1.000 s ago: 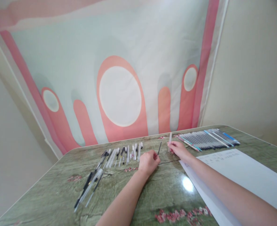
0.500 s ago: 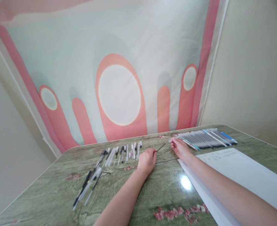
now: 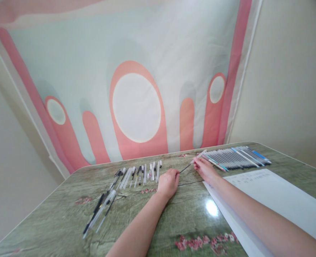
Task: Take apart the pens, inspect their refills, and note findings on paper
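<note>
My left hand (image 3: pixel 168 182) is closed in a pinch on a thin dark pen refill (image 3: pixel 185 168) over the green table (image 3: pixel 67 221). My right hand (image 3: pixel 205 168) is closed on a clear pen barrel (image 3: pixel 200 156) that slants up to the right. The refill's far tip meets the barrel's near end between the two hands.
A row of loose pen parts (image 3: pixel 143 173) and several pens (image 3: pixel 101 208) lie to the left. A neat row of assembled pens (image 3: pixel 235 157) lies at the back right. A white sheet of paper (image 3: pixel 276 203) lies under my right forearm. A pink and pale curtain (image 3: pixel 136 89) hangs behind.
The right hand tilted the clear barrel from upright to slanted. The left hand turned the refill so its tip now meets the barrel's end.
</note>
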`<state>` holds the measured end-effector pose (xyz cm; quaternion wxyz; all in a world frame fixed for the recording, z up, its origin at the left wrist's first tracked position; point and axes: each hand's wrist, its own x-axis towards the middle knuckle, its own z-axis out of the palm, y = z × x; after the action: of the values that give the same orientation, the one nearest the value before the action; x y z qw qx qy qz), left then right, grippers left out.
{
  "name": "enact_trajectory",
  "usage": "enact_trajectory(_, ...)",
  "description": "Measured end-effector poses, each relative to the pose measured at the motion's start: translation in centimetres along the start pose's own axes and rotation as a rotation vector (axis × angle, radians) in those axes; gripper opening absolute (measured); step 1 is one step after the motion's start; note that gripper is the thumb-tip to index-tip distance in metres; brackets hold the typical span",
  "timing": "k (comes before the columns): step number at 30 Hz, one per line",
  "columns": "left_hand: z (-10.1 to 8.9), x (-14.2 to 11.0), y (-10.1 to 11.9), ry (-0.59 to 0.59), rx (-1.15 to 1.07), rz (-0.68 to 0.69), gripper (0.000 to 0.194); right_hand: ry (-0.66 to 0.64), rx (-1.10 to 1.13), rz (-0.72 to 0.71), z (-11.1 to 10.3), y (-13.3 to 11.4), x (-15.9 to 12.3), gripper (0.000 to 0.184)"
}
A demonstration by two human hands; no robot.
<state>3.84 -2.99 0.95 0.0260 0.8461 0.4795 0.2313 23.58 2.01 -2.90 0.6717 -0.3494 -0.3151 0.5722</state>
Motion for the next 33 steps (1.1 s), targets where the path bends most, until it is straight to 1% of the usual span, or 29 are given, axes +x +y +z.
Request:
enact_trajectory(4, -0.2, 0.0, 0.1, 0.027, -0.038, -0.012, 0.025, -0.060, -0.021, 0.051, 0.4, -0.2, -0.5, 0.017)
enact_trajectory(8, -0.2, 0.1, 0.0, 0.059, -0.097, -0.049, 0.024, -0.130, -0.005, 0.135, 1.1, -0.2, -1.1, 0.014)
enact_trajectory(13, 0.0, 0.3, 0.0, 0.183, -0.279, -0.040, 0.022, -0.226, 0.056, 0.287, 2.3, 0.3, -2.1, 0.009)
enact_trajectory(16, -0.1, 0.3, 0.4, 0.219, -0.370, -0.016, 0.022, -0.276, 0.099, 0.381, 2.8, 0.5, -2.5, 0.006)
enact_trajectory(20, -0.2, 0.1, 1.3, 0.175, -0.448, 0.013, 0.026, -0.316, 0.155, 0.456, 3.0, 0.2, -2.7, 0.010)
enact_trajectory(24, -0.2, 0.0, 1.6, 0.128, -0.486, 0.072, 0.032, -0.315, 0.216, 0.451, 2.8, -0.1, -2.4, 0.010)
enact_trajectory(29, -0.3, 0.1, 1.3, 0.143, -0.423, 0.108, 0.031, -0.323, 0.264, 0.457, 2.5, -0.2, -2.5, 0.010)
enact_trajectory(33, -0.2, 0.0, 1.2, 0.161, -0.383, 0.086, 0.029, -0.356, 0.273, 0.488, 2.6, 0.0, -2.8, 0.009)
